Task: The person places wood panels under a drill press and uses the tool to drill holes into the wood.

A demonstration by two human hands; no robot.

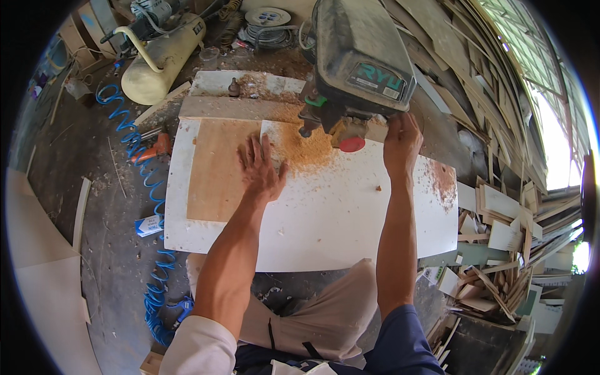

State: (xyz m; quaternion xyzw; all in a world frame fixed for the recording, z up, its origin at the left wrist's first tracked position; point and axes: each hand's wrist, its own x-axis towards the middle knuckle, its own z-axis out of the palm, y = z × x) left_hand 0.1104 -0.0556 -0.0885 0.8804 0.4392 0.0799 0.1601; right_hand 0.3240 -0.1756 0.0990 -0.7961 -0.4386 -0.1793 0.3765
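My left hand (261,170) lies with fingers spread on the right edge of a brown plywood panel (215,172), which rests on a white board worktop (331,219). Along the panel's far edge runs a wooden strip (228,109). A dusty drill press (362,59) stands over the worktop, with a red round button (352,145) low on its front. Wood shavings (306,147) are heaped below its chuck. At the lower right corner of the press head, my right hand (403,140) is closed; its fingers hide whatever they grip.
At the far left stands a cream air compressor (156,69), with a blue coiled hose (150,181) running down beside the worktop. An orange power tool (156,148) lies near it. A cable reel (267,28) sits behind. Wood offcuts (494,250) pile up at the right.
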